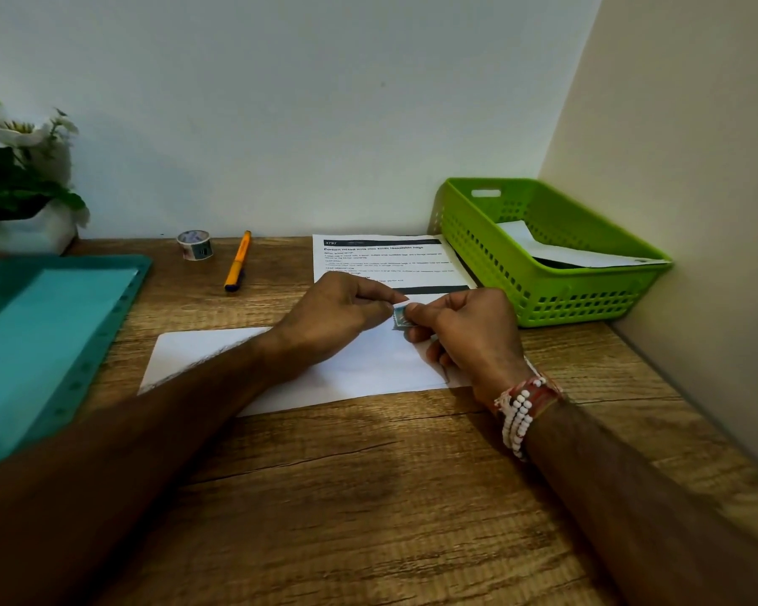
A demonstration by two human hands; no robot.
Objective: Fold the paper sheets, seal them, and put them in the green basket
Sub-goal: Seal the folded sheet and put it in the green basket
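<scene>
At the far left a white pot of white artificial flowers (20, 177) stands against the wall, and in front of it a teal plastic tray (53, 334) lies on the brown wooden table (368, 496). Further right, near the wall, a small roll of patterned tape (195, 245) sits just beside an orange pen with a dark tip (238, 261). In the middle of the table lies a folded white paper sheet (307, 373), flat, with the person's forearms reaching over it. Above its right part the left hand (333, 312) pinches one edge of a small blue-green piece of tape (400, 319) between thumb and forefinger, while the right hand (469, 338), with a white-and-red bead bracelet (519, 413) on its wrist, pinches the other edge; whether the piece touches the sheet cannot be told. Behind the hands a printed white sheet with black headings (381, 255) lies flat, its right edge near the green perforated plastic basket (556, 295) in the corner. Inside the basket rests a folded white paper (569, 252), leaning towards the right wall.
</scene>
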